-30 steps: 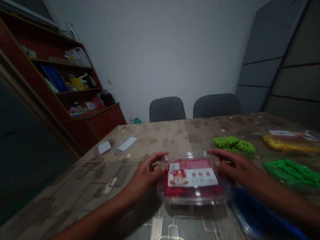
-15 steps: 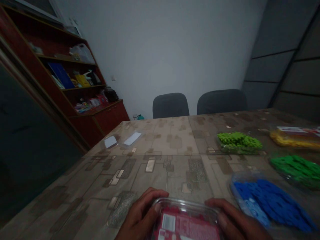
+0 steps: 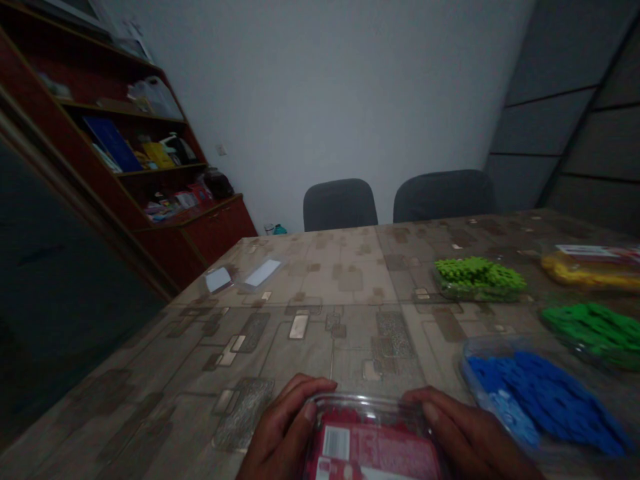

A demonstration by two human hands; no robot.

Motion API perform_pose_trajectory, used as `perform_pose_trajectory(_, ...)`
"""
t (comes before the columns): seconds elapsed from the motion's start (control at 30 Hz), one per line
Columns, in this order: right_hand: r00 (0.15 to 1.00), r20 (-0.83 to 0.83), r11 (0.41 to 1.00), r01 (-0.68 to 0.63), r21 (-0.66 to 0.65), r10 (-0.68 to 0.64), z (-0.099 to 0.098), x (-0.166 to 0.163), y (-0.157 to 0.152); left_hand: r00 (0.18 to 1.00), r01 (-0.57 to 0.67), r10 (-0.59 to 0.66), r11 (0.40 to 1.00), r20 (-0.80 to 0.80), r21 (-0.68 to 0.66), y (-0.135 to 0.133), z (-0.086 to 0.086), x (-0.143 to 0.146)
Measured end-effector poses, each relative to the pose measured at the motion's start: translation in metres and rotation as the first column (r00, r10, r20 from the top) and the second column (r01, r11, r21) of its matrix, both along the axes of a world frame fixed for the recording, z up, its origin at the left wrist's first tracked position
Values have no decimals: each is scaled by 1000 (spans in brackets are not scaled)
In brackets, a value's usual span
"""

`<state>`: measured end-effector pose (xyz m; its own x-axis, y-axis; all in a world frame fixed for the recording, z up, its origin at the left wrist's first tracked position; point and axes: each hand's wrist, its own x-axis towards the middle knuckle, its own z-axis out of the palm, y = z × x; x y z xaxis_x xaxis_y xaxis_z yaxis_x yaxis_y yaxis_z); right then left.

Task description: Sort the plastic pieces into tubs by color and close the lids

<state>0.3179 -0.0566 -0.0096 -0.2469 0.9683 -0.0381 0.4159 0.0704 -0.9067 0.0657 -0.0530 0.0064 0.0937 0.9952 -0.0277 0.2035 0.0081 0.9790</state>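
A clear plastic container (image 3: 375,447) with red pieces inside and a printed barcode label sits at the bottom middle, cut off by the lower edge. My left hand (image 3: 285,430) is closed around its left side, thumb on the near rim and fingers over the far corner. On the opposite side my right hand (image 3: 467,430) grips the right rim, fingers bent over the far right corner. Just to the right of that hand lies an uncovered clear tub of blue pieces (image 3: 550,400), a few of them lighter blue.
Further right are a tub of green pieces (image 3: 595,327), a tub of lime pieces (image 3: 477,277) and a yellow-filled package (image 3: 590,267). Two clear lids with white labels (image 3: 263,273) rest at the far left of the patterned table (image 3: 345,280). Two grey chairs (image 3: 340,205) stand behind.
The view has shifted slightly, with the background a little higher in the picture. Both hands stay on the red container, almost unmoved.
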Motion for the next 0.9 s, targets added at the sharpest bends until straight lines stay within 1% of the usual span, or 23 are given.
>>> perform_pose_trajectory(0.1,1000,-25,999,-13,-29,12,1,0,3,999,16,-15,1000,39,-26,2,-1,0)
perform_pose_trajectory(0.27,993,-107,997,-50,-54,44,6,2,3,987,10,14,990,161,-144,-1,-3,2)
perform_pose_trajectory(0.37,991,-129,997,-49,-58,41,8,3,4,981,8,37,973,192,-230,-4,-5,2)
perform_pose_trajectory(0.43,993,-110,997,-55,-60,48,8,3,7,980,33,22,963,197,-268,-3,-6,2)
perform_pose_trajectory(0.53,997,-60,996,-59,-59,56,7,1,10,977,76,-18,961,213,-266,3,-7,0)
perform_pose_trajectory(0.6,999,-28,998,-44,-53,43,7,-1,10,974,78,-20,964,225,-254,6,-8,0)
perform_pose_trajectory(0.67,999,-17,998,-37,-56,36,7,-2,10,974,57,2,967,228,-248,7,-8,1)
perform_pose_trajectory(0.8,998,-45,995,-50,-92,46,6,-4,9,971,19,45,965,235,-262,2,-7,4)
perform_pose_trajectory(0.9,998,-39,994,-51,-100,48,3,-4,10,968,-2,63,969,243,-246,0,-6,7)
